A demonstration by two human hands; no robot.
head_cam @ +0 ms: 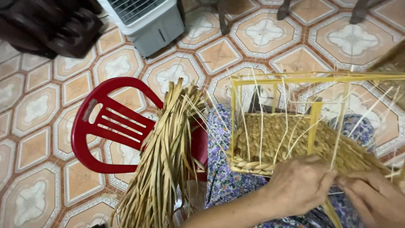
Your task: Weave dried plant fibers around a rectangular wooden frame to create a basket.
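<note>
The half-woven basket (291, 143) rested on the person's lap, over the flowered cloth (223, 177), so both hands could reach its near wall. It sat inside a yellow frame (314, 122), which seemed to keep the shape square while the sides grew. The left hand (297, 185) had its grip closed on a thin upright strand (337, 143) at the rim, probably to keep it tight. The right hand (375, 198) met it at the same place, its grip narrow on the fibre. A bundle of dried fibre (164, 160) leaned on the red plastic chair (105, 126), near enough for taking new strands. A fan unit (147, 21) stood on the tiled floor (38, 109).
</note>
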